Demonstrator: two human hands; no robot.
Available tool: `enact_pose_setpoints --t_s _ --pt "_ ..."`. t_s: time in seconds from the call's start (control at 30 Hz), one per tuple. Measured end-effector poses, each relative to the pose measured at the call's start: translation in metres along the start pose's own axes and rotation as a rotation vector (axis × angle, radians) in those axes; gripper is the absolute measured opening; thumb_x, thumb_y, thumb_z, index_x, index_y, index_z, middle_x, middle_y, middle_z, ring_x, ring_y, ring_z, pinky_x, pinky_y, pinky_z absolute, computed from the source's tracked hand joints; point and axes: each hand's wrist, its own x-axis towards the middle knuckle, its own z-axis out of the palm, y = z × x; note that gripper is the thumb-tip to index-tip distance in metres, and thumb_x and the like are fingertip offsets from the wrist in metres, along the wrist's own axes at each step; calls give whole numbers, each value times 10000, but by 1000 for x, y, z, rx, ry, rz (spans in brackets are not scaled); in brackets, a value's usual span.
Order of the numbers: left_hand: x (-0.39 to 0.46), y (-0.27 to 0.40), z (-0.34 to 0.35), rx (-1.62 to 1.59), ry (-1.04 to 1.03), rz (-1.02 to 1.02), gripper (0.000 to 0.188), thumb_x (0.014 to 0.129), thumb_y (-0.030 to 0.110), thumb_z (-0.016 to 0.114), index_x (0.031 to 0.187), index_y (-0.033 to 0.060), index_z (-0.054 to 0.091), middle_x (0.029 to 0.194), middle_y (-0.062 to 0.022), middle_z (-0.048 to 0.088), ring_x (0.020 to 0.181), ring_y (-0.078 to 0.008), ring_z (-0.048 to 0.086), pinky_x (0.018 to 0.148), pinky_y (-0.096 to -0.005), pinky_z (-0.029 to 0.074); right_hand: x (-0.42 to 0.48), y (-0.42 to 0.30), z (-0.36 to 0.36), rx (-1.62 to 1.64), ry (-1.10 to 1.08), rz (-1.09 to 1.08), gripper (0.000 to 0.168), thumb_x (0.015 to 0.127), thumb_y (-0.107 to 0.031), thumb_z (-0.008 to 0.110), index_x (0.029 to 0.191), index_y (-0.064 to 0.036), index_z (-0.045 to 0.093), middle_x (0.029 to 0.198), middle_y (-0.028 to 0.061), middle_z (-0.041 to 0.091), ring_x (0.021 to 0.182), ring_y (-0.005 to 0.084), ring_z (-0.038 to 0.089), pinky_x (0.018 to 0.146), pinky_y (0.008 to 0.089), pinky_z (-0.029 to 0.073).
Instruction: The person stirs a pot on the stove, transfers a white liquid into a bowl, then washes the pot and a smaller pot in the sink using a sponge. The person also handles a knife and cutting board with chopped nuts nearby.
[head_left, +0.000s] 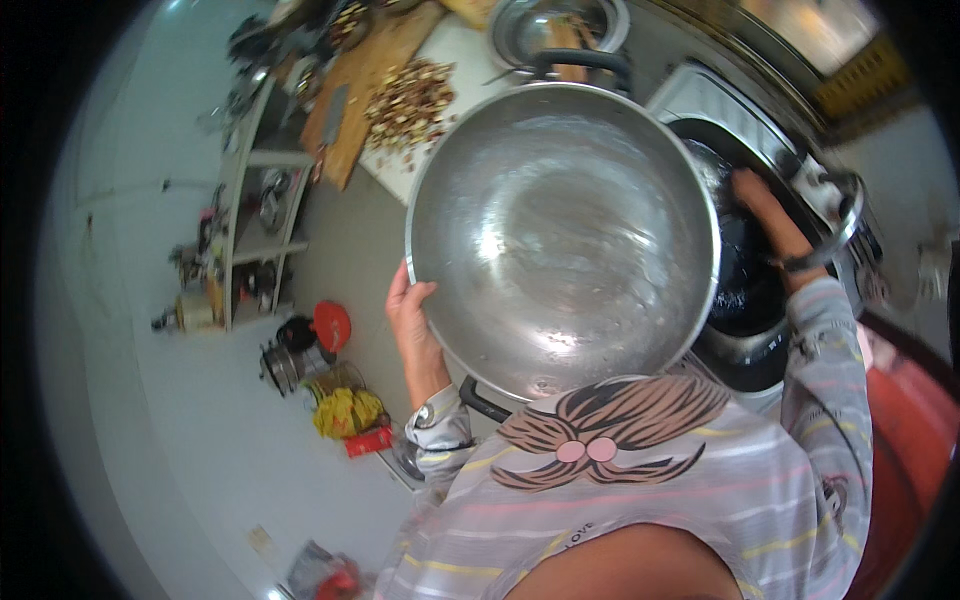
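My left hand (415, 330) grips the left rim of a large, wide metal pan (562, 240), its thumb over the edge. The pan has two dark loop handles and holds only a wet sheen with some droplets. My right hand (752, 187), blurred, reaches into a black wok (750, 292) on the stove, right of the pan. The pan's rim overlaps the wok's left side. Whether the right hand holds anything cannot be told. A metal ladle or lid edge (844, 225) curves near the right wrist.
Chopped brown and pale pieces (411, 105) lie on the white worktop beside a wooden cutting board (352, 142) with a cleaver (335, 114) on it. A metal bowl (517, 34) stands behind the pan. Shelves (259, 247) are at the left, a red container (904, 427) at the right.
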Motion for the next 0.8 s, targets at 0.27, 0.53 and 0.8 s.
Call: enact_pose_setpoints --t_s 0.27,0.53,0.8 --pt "-1 -1 -4 6 62 10 562 713 -75 516 1275 -52 531 1030 -119 663 873 -180 648 767 -281 536 -1 7 1 130 44 -312 170 807 -73 620 961 -26 676 990 186 675 862 326 665 759 412 528" --pt "-2 0 5 -82 -84 12 556 714 -85 474 1267 -74 527 1072 -140 652 888 -209 656 787 -301 548 -154 -46 -103 1902 -29 -326 463 860 -62 668 1297 -70 517 1194 77 611 1052 157 610 895 257 478" --pt "1 0 5 -87 -120 1 586 713 -95 451 1296 -73 497 1096 -162 640 912 -234 659 792 -312 561 -206 -76 -123 2037 110 -354 380 811 -17 700 1174 -67 600 1198 82 611 1004 119 600 857 234 477"
